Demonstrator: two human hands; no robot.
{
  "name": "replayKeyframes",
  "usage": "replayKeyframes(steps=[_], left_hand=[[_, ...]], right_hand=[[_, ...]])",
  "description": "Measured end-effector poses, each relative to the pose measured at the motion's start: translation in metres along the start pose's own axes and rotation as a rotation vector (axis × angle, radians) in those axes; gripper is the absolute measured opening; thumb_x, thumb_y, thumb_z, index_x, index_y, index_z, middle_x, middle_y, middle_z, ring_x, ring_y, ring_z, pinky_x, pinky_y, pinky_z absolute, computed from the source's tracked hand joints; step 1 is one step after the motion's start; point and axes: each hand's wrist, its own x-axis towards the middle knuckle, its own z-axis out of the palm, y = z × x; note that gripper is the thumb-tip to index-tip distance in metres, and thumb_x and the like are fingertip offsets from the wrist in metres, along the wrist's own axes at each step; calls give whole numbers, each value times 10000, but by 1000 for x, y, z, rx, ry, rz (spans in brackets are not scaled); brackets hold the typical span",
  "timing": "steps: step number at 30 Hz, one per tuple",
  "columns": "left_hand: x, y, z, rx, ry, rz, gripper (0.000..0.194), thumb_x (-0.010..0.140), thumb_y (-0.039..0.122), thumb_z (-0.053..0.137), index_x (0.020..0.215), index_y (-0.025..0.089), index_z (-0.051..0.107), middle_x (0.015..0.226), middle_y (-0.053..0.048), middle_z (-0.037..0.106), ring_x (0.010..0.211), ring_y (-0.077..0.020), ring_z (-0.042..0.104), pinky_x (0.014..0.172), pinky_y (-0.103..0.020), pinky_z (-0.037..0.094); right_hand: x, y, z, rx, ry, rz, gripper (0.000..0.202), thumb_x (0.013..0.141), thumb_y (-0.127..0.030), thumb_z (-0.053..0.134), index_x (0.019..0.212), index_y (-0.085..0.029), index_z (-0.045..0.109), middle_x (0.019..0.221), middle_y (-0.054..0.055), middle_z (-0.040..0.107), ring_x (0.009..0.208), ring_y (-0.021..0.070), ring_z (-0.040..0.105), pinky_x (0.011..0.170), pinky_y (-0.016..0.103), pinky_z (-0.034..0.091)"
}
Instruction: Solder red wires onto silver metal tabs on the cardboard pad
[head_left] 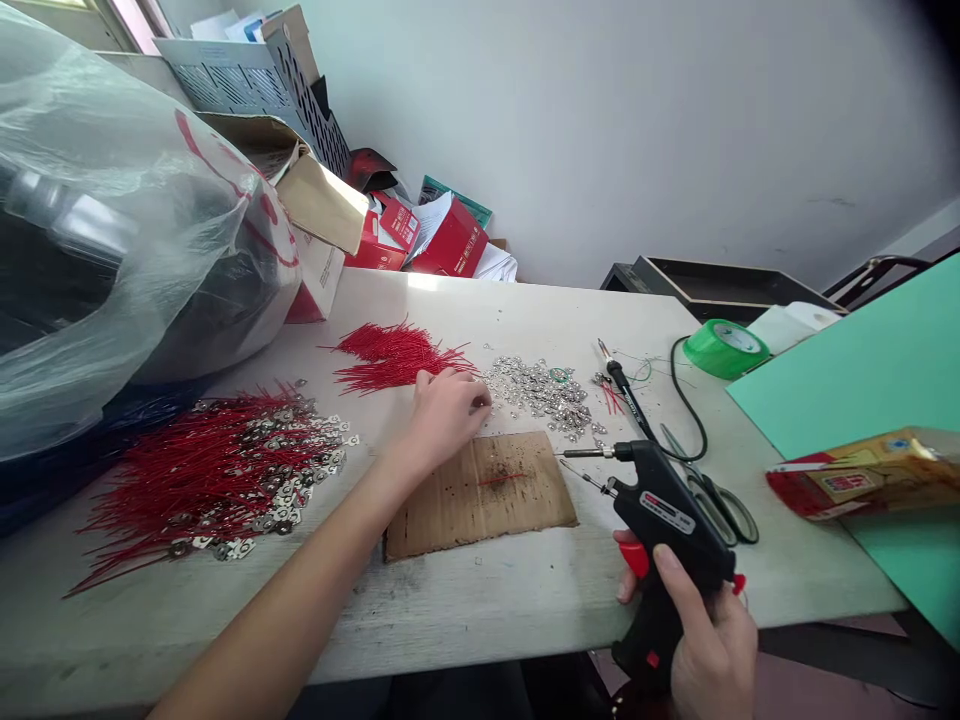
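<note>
My right hand [705,630] grips a black soldering gun [664,510] with a red trigger; its tip points left over the table. My left hand [450,405] is closed, fingers curled down at the left edge of a pile of small metal tabs [544,393]. What its fingertips hold, if anything, is hidden. Just beyond it lies a bundle of short red wires [397,352]. Below my left hand is a stained piece of cardboard [480,500] with a short red wire [502,479] on it. To the left lies a heap of red wires with metal tabs on their ends [217,460].
A soldering iron [626,390] with a black cord and scissors [712,495] lie at the right. Behind them sits a roll of green tape [726,348]. A food packet [870,472] rests on a green board [877,370]. A plastic bag [142,200] bulges at the left.
</note>
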Motion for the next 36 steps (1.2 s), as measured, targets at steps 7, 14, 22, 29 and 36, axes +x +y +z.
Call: replayKeyframes(steps=[7, 14, 22, 29, 36], left_hand=[[-6, -3, -1, -37, -3, -6, 161, 969, 180, 628, 967, 247, 774, 1091, -23, 787, 1111, -277, 649, 922, -442, 328], [-6, -1, 1, -36, -5, -7, 163, 984, 205, 624, 941, 242, 777, 1070, -30, 772, 1117, -280, 646, 930, -445, 329], [-7, 6, 1, -29, -13, -39, 89, 974, 245, 679, 976, 220, 764, 1124, -58, 755, 1145, -298, 644, 952, -461, 335], [-8, 12, 0, -51, -36, -57, 133, 984, 194, 643, 939, 221, 765, 1066, -42, 748, 1146, -282, 649, 954, -457, 346], [-3, 7, 4, -100, -95, -110, 105, 973, 170, 642, 927, 216, 725, 1089, -52, 740, 1164, -292, 635, 957, -442, 388]], right_hand=[[0, 0, -1, -10, -6, 26, 434, 879, -561, 792, 962, -138, 738, 577, -13, 583, 341, 105, 396, 325, 286, 290], [-1, -2, 1, -26, 12, 31, 454, 862, -579, 790, 968, -140, 741, 628, 5, 605, 400, 111, 412, 341, 279, 311], [1, 1, -1, -25, 11, 22, 459, 855, -576, 800, 972, -134, 758, 646, 19, 618, 446, 120, 452, 361, 278, 294], [2, 1, -1, -24, 6, -20, 429, 857, -556, 802, 952, -139, 783, 692, 62, 666, 664, 222, 660, 413, 273, 370], [0, -2, 0, -32, -4, 12, 449, 868, -546, 797, 999, -117, 783, 672, 33, 653, 456, 132, 504, 361, 276, 344]])
